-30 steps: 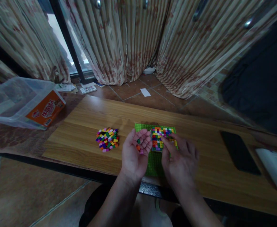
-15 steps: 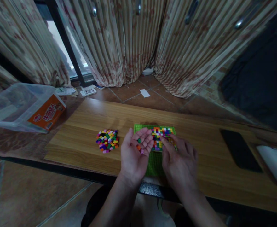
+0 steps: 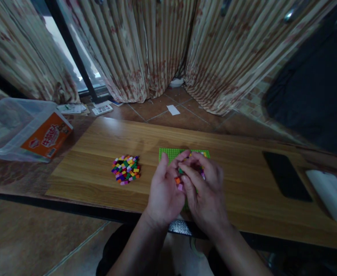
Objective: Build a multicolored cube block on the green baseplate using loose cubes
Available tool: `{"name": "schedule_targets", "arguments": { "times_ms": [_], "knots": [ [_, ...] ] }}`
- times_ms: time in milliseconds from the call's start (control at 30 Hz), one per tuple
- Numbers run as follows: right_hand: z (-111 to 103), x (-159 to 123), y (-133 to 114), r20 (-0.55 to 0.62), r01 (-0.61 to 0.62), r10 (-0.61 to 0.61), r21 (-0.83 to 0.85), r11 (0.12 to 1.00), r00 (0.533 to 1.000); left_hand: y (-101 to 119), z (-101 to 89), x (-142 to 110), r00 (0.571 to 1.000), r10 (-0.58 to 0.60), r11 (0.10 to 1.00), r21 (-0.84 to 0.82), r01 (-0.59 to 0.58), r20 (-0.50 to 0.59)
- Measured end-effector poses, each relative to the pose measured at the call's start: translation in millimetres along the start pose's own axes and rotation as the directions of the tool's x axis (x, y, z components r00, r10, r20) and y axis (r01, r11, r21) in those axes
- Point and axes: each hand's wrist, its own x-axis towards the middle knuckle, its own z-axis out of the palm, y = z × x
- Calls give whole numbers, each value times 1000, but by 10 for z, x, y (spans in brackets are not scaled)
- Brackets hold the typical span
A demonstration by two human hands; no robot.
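Note:
My left hand (image 3: 166, 193) is palm up and slightly cupped, with a few small building bricks lying on it. An orange brick (image 3: 177, 180) and a pink brick (image 3: 180, 187) rest near the base of its fingers. My right hand (image 3: 207, 189) reaches over the left palm, its thumb and index fingertip closed about a green brick (image 3: 180, 170). Beneath both hands lies a green studded baseplate (image 3: 168, 153). The colourful bricks fixed on it are mostly covered by my right hand.
Left of my hands, a pile of mixed bricks (image 3: 125, 169) lies on the wooden table (image 3: 99, 153). A clear plastic bin (image 3: 15, 134) with an orange label stands at the far left. A black flat slab (image 3: 286, 176) and a white packet (image 3: 329, 195) lie on the right.
My right hand has moved left, from over the bricks on the baseplate to the left palm, where its fingers meet the green brick. The view has shifted slightly.

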Motion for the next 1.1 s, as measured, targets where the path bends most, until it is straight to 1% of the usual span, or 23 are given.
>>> {"name": "schedule_targets", "arguments": {
  "times_ms": [100, 200, 400, 500, 567, 633, 700, 767, 833, 900, 967, 1100],
  "knots": [
    [15, -4, 5, -24, -27, 27, -5, 1000, 999, -19, -3, 1, 999, -9, 1000, 9, 9, 37],
    [0, 2, 7, -28, -39, 40, 35, 999, 999, -20, -12, 5, 999, -11, 1000, 2, 11, 52],
    [-49, 5, 26, -13, -72, 74, 148, 986, 997, -6, 1, -3, 999, -30, 999, -34, 31, 23],
    [-101, 18, 100, -69, -83, 96, 180, 980, 993, 4, 0, 15, 1000, -11, 1000, -27, 12, 4],
    [-143, 35, 191, -126, -116, 142, 193, 974, 982, 28, -20, 36, 999, 32, 999, -10, -32, -39],
    [-176, 48, 304, -159, -169, 203, 206, 964, 966, 65, -54, 55, 985, 99, 995, 7, -99, -138],
    [-192, 50, 410, -152, -208, 245, 223, 952, 958, 104, -91, 68, 950, 169, 985, 17, -171, -263],
    [-186, 40, 480, -119, -223, 253, 219, 950, 960, 128, -114, 77, 915, 205, 977, 24, -210, -347],
    [-163, 22, 504, -69, -220, 237, 192, 956, 969, 130, -119, 85, 907, 201, 979, 31, -204, -371],
    [-129, 6, 494, -29, -201, 208, 162, 966, 978, 114, -111, 92, 914, 179, 983, 43, -176, -365],
    [-89, -3, 473, -13, -176, 179, 140, 975, 984, 94, -102, 99, 919, 165, 986, 52, -157, -358],
    [-11, -6, 450, -6, -145, 146, 80, 986, 989, 86, -96, 105, 917, 173, 985, 60, -163, -360]
  ]
}}
